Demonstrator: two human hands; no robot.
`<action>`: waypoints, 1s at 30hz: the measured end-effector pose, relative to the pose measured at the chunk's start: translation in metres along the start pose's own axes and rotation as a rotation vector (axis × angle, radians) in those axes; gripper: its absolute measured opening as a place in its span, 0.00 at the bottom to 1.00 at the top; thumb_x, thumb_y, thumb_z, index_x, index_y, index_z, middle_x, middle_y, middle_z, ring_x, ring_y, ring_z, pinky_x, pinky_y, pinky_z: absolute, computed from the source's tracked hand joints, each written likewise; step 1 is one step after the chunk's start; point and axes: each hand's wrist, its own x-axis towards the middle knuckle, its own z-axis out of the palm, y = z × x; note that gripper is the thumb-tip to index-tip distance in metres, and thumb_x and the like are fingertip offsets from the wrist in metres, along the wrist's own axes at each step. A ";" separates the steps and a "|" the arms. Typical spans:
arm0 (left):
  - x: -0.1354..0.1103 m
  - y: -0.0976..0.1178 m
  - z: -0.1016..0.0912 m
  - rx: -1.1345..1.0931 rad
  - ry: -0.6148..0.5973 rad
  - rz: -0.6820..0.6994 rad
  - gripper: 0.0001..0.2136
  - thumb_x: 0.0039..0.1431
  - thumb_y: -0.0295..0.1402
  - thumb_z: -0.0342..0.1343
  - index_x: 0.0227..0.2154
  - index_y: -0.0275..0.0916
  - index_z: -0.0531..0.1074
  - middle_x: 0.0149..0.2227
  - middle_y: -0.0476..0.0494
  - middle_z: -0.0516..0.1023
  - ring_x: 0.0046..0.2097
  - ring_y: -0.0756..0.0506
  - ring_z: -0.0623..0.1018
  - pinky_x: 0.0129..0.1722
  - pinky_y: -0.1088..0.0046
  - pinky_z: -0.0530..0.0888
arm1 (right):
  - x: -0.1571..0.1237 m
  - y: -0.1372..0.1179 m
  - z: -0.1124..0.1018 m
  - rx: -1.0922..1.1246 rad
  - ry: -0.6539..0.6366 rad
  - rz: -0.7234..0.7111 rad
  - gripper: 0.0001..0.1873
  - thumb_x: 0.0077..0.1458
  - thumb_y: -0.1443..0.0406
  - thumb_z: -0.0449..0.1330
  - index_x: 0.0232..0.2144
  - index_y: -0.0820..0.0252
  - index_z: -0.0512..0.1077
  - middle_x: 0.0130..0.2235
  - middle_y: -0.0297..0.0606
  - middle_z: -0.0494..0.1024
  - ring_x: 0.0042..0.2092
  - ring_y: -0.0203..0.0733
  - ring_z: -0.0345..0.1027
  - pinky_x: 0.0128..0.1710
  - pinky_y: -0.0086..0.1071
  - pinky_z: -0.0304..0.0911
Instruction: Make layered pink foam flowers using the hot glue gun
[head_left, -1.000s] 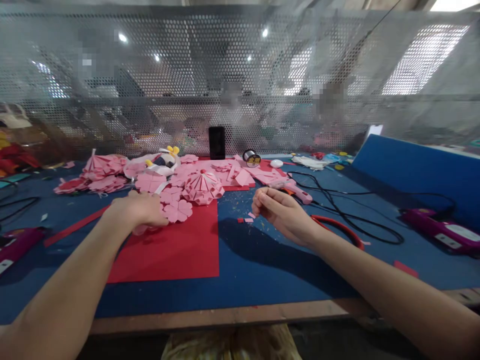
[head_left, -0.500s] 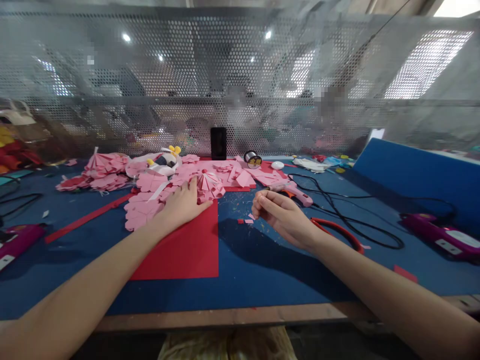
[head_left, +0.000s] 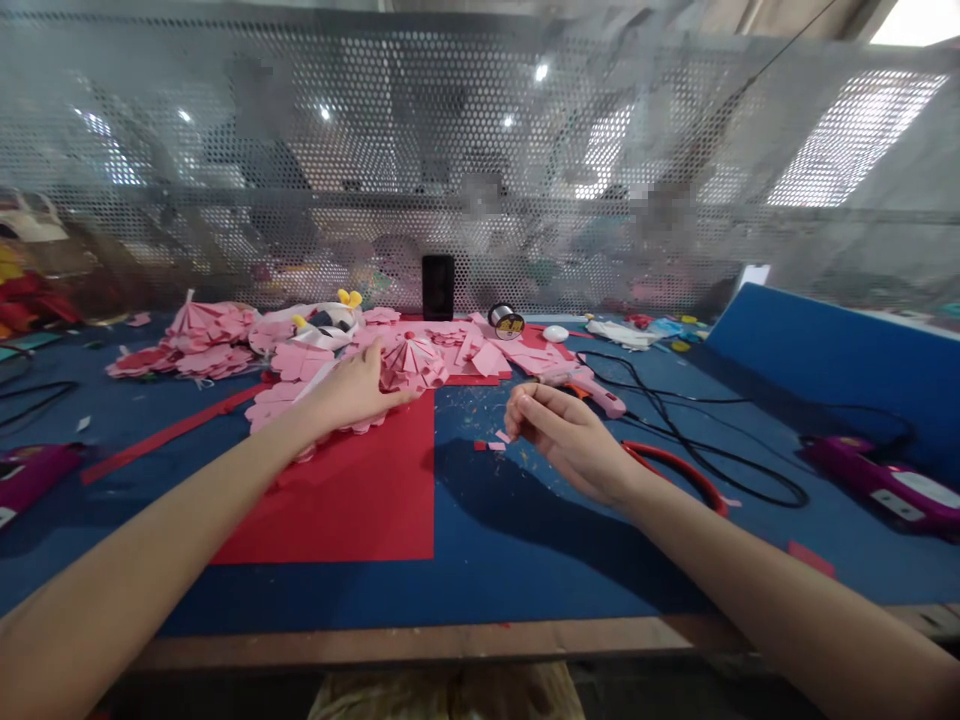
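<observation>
My left hand (head_left: 351, 392) lies on a heap of pink paper flowers (head_left: 281, 400) at the far edge of a red sheet (head_left: 352, 490). Its fingers are stretched out, and the fingertips touch a pink folded paper umbrella (head_left: 412, 362). My right hand (head_left: 566, 437) hovers over the blue table top (head_left: 510, 540), to the right of the red sheet. Its thumb and fingers are pinched together; whatever they hold is too small to make out. Small pink and red scraps (head_left: 491, 443) lie just left of that hand.
A pink glue gun (head_left: 589, 385), a red hoop (head_left: 679, 462) and black cables (head_left: 720, 450) lie behind and right of my right hand. Purple glue guns sit at far right (head_left: 889, 475) and far left (head_left: 26, 472). A thread spool (head_left: 508, 321), a black box (head_left: 437, 287) and a perforated metal screen (head_left: 480, 160) stand at the back.
My left hand moved right from the near flowers, flattened, then reached up to the folded umbrella. My right hand stayed pinched and hardly moved.
</observation>
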 end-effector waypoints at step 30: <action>0.061 0.004 0.039 -0.188 0.163 0.068 0.40 0.48 0.51 0.62 0.62 0.37 0.60 0.61 0.27 0.64 0.58 0.29 0.69 0.53 0.53 0.69 | -0.001 0.005 0.002 0.010 0.024 0.069 0.15 0.55 0.53 0.65 0.30 0.58 0.69 0.29 0.31 0.68 0.32 0.34 0.62 0.37 0.32 0.59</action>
